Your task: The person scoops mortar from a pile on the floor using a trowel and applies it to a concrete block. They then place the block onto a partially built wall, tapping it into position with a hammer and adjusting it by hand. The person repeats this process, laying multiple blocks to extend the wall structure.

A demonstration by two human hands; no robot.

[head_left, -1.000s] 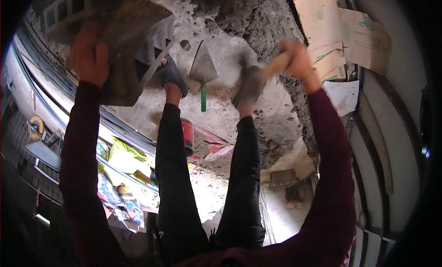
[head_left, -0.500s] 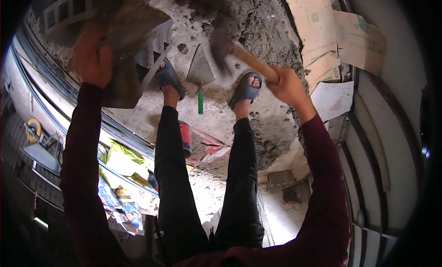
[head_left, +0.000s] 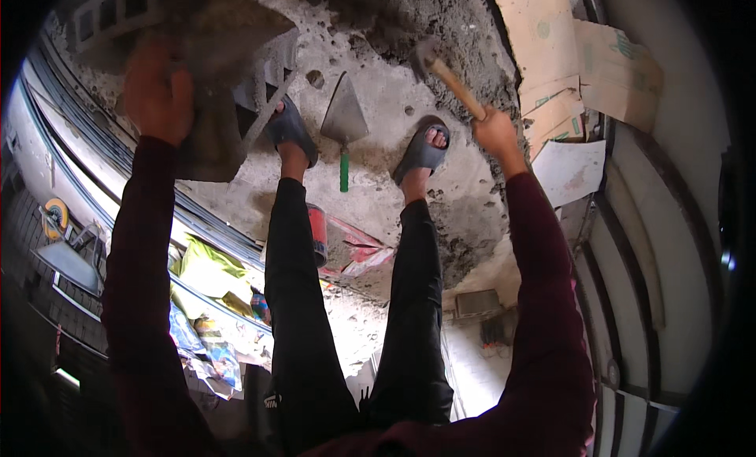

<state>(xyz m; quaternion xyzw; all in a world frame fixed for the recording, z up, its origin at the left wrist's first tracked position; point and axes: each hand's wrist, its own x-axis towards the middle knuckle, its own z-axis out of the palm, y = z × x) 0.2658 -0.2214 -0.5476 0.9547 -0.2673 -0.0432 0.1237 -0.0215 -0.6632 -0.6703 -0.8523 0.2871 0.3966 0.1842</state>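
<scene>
Hammer — wooden-handled — sits gripped in the right hand.

The head-worn fisheye camera looks down past both arms to the floor.

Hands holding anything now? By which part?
Right hand: hammer-like tool, near the end of its wooden handle. Left hand: cannot tell; dark and blurred there.
</scene>
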